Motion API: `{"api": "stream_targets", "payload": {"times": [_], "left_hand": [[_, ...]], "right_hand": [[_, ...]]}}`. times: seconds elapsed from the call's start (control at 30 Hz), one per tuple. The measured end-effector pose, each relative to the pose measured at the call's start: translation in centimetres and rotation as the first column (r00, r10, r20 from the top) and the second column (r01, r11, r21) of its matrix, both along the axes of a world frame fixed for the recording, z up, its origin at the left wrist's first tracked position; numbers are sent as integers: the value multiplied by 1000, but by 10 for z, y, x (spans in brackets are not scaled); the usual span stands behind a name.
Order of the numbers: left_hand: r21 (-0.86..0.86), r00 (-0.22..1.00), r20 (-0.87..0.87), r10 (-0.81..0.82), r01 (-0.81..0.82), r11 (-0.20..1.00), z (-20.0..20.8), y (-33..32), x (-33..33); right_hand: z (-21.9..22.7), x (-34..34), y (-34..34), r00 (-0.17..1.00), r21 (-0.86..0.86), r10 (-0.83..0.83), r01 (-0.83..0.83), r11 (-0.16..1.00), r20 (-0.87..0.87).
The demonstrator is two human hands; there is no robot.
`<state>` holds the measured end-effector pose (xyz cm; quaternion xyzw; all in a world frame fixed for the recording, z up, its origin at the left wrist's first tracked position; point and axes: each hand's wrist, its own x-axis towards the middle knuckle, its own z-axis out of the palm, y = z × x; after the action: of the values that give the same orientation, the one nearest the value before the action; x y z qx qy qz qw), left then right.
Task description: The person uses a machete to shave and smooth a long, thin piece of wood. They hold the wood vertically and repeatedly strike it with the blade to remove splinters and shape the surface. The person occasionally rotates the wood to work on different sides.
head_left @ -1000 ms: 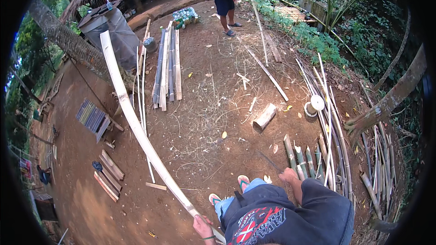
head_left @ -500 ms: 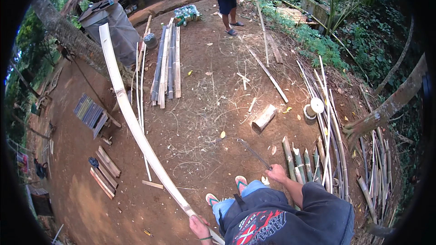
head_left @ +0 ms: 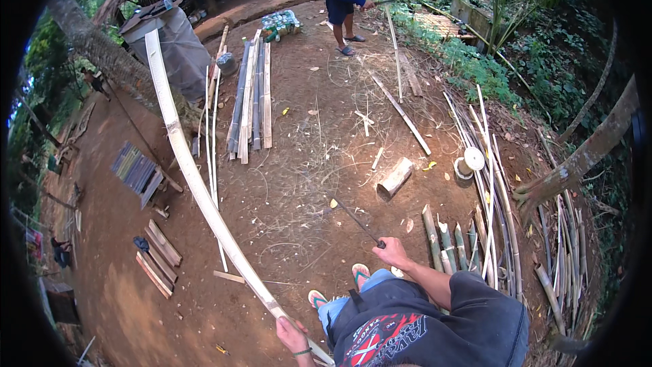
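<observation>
my L hand (head_left: 292, 336) gripping long pale bamboo strip (head_left: 205, 197), its low end cut off at view's btm, rest slanting up-L, my R hand (head_left: 392, 253) clenched on knife (head_left: 357, 221), handle mostly hidden, tip unclear

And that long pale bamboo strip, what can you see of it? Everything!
The bamboo strip looks long, narrow and cream, like split bamboo, with darker bands across it and a squarish far end. It seems curved, though the lens bends straight edges. It slants from upper left down to the left hand, which grips it near the picture's bottom; some runs on past the hand. Whether its far end touches anything, I can't tell.
</observation>
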<state>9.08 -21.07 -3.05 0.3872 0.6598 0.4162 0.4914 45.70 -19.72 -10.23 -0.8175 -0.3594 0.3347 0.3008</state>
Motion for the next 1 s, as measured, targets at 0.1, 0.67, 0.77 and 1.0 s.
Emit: {"api": "stream_targets", "payload": {"times": [0.1,0.67,0.77,1.0], "left_hand": [[21,1000,-12,6,-6,1000,10,9,4],[43,996,74,-58,55,998,39,38,9],[52,996,66,-61,58,997,39,39,12],[58,994,60,-87,83,995,43,35,17]], "right_hand": [[7,-3,6,999,45,27,-26,999,-25],[117,-59,71,936,402,325,-352,845,135],[136,-83,83,872,477,460,-479,737,167],[157,-115,100,622,439,628,-781,445,469]]}}
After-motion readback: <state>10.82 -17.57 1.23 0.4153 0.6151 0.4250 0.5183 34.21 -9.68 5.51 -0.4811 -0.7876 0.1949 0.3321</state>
